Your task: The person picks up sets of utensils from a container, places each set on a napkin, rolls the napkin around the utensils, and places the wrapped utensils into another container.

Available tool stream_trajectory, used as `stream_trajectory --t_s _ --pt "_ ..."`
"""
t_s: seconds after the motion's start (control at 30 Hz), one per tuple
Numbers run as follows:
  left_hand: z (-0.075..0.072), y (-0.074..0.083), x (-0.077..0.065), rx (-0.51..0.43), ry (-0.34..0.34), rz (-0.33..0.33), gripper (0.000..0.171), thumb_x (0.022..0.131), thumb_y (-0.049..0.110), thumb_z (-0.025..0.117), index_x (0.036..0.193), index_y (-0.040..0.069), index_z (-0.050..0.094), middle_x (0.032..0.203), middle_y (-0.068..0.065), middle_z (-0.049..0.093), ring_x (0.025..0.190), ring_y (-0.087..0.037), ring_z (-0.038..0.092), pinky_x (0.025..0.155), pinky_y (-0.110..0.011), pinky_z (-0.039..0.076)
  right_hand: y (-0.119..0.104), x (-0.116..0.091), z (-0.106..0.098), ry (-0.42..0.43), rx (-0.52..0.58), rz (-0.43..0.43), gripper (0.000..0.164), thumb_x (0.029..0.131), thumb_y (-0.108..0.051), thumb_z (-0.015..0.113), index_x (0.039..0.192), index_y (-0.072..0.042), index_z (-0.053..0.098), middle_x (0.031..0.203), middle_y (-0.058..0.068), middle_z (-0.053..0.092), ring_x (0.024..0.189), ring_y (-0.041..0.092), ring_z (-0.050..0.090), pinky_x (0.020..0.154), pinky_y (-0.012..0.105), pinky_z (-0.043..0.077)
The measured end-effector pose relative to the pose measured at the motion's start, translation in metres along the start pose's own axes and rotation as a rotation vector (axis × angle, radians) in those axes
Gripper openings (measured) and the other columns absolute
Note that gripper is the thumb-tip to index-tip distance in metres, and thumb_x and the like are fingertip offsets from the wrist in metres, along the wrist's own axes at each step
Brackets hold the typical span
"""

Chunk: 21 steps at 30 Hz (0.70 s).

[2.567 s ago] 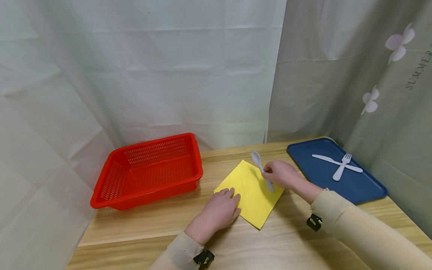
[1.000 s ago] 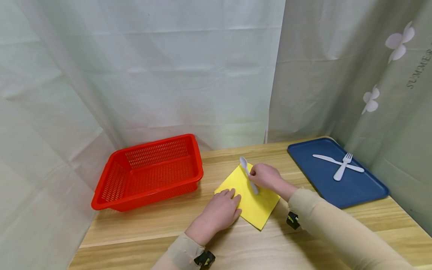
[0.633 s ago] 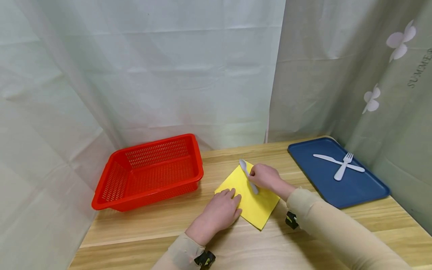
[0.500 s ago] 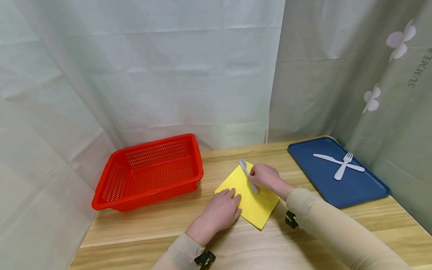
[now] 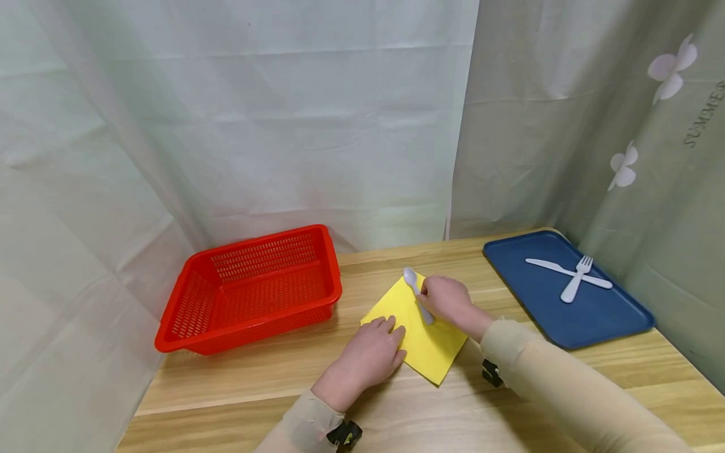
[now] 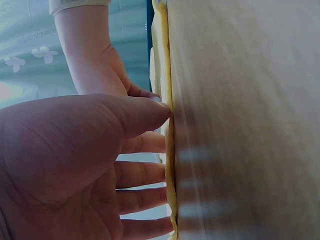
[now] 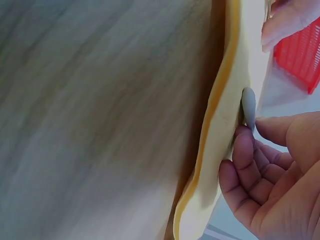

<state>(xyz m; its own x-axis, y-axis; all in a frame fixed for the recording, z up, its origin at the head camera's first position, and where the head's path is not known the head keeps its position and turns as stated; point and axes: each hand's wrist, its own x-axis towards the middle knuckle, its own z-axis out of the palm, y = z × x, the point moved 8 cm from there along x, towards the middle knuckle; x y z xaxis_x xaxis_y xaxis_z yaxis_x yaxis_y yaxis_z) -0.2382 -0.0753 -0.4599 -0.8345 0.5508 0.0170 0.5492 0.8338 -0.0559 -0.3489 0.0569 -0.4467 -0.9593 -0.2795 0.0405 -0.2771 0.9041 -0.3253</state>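
My right hand (image 5: 450, 301) pinches a white plastic spoon (image 5: 427, 314) by its handle, its bowl pointing away toward the back of the table. The spoon lies over a folded yellow napkin (image 5: 421, 352) set at an angle on the table. In the right wrist view, thumb and index finger close round the spoon's handle (image 7: 249, 106) right at the napkin's surface, the other fingers curled. My left hand (image 5: 374, 352) rests with spread, straight fingers on the napkin's left edge. From the left wrist, its fingertips (image 6: 162, 110) press along the napkin's edge.
A red plastic basket (image 5: 249, 333) stands at the back left, nothing in it. At the right, a blue tray (image 5: 600, 327) holds a white knife (image 5: 546, 265) crossed by a white fork (image 5: 573, 286). Pale curtains (image 5: 317, 126) hang behind and beside the wooden table (image 5: 238, 390).
My right hand has carried the spoon left and lowered it onto the napkin's middle. In the last half second it has barely shifted. My left hand stays in place.
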Motion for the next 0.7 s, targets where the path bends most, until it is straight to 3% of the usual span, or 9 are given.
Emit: stream_trajectory --t_s 0.23,0.33,0.5,0.7 --pt "0.004 -0.002 0.002 -0.008 -0.025 -0.009 0.050 0.108 0.039 0.072 0.149 0.010 0.069 0.153 -0.017 0.064 0.139 -0.034 0.062 0.119 -0.048 0.050 0.001 -0.006 -0.002 -0.004 -0.030 -0.036 0.017 0.104 -0.020 0.074 0.109 -0.006 0.083 0.098 0.005 0.079 0.079 0.018 0.066 0.072 0.039 0.058" --pt "0.005 -0.003 0.003 -0.008 -0.035 -0.017 0.052 0.109 0.041 0.071 0.150 0.011 0.068 0.154 -0.016 0.063 0.140 -0.034 0.061 0.120 -0.048 0.049 0.001 -0.009 -0.004 -0.004 -0.023 -0.079 0.017 0.104 -0.019 0.076 0.114 -0.006 0.082 0.096 0.003 0.078 0.080 0.017 0.066 0.073 0.038 0.057" --pt "0.004 -0.003 0.003 -0.009 -0.034 -0.019 0.050 0.108 0.040 0.071 0.149 0.011 0.069 0.153 -0.016 0.064 0.139 -0.034 0.062 0.118 -0.048 0.050 -0.003 -0.017 -0.004 -0.013 -0.005 -0.173 0.018 0.102 -0.015 0.080 0.118 -0.007 0.081 0.088 -0.001 0.074 0.075 0.014 0.061 0.069 0.034 0.054" --pt "0.004 -0.002 0.003 -0.022 -0.040 -0.023 0.051 0.108 0.040 0.071 0.150 0.011 0.069 0.154 -0.016 0.064 0.140 -0.035 0.061 0.119 -0.048 0.050 -0.012 -0.027 -0.006 0.026 -0.058 -0.361 0.021 0.100 0.000 0.077 0.120 -0.005 0.082 0.092 0.004 0.073 0.071 0.015 0.056 0.064 0.030 0.051"
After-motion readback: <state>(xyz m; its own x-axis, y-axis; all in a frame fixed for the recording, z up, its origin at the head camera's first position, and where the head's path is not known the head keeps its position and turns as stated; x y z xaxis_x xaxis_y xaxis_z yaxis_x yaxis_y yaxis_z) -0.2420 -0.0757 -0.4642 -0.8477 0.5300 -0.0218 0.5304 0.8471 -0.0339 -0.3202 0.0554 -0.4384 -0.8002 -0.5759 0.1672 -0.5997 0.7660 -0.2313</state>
